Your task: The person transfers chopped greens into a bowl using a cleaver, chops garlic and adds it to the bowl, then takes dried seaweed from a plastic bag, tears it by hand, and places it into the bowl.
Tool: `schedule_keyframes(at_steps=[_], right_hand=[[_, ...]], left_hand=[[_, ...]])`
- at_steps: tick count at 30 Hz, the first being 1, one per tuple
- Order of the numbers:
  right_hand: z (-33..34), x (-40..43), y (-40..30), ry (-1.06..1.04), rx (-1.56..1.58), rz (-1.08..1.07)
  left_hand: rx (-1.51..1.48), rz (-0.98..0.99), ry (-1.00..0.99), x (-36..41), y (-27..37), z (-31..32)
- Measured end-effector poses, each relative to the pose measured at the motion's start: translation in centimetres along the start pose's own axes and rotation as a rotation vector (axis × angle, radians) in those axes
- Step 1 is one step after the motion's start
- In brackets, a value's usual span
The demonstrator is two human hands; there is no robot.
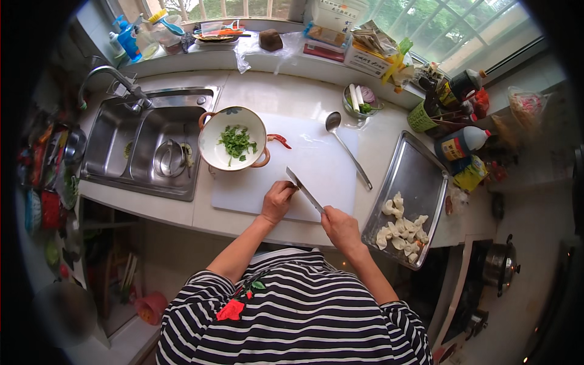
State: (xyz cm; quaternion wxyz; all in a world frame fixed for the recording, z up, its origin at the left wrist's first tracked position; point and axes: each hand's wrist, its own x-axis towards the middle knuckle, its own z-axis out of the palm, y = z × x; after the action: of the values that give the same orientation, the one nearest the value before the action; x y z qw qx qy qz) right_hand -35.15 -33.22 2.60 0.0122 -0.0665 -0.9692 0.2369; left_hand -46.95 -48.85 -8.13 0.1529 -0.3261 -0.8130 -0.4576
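Observation:
My right hand (340, 229) grips the handle of a kitchen knife (306, 192), its blade slanting up and left over the white cutting board (319, 150). Close to the blade, my left hand (277, 200) pinches a small dark item (292, 185), mostly covered by the fingers. A white pot with brown handles (214, 153) sits over the board's upper left corner, with chopped green herbs (237, 141) inside. Beside its right handle lies a dried red chili (280, 140). A metal ladle (346, 148) rests along the board's right edge.
At right, a metal tray (413, 169) holds several folded wontons (401, 230). A glass bowl (360, 114) with scallion and onion stands behind. To the left is a double steel sink (116, 178). Bottles (461, 143) line the right wall, near a stove with a lidded pot (498, 269).

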Motion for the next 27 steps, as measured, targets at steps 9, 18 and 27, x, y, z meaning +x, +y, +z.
schedule_keyframes(at_steps=[9, 18, 27], right_hand=[[1.4, 1.4, 1.0, -0.074, -0.019, -0.031], [1.4, 1.1, 0.4, -0.054, -0.006, 0.111], [2.4, 1.4, 0.3, -0.060, -0.024, 0.044]], left_hand=[[-0.018, 0.046, -0.034, 0.0, -0.4, -0.3], [-0.071, 0.038, -0.032, -0.4, -0.6, -0.2], [-0.063, 0.049, -0.047, -0.1, -0.6, -0.2]])
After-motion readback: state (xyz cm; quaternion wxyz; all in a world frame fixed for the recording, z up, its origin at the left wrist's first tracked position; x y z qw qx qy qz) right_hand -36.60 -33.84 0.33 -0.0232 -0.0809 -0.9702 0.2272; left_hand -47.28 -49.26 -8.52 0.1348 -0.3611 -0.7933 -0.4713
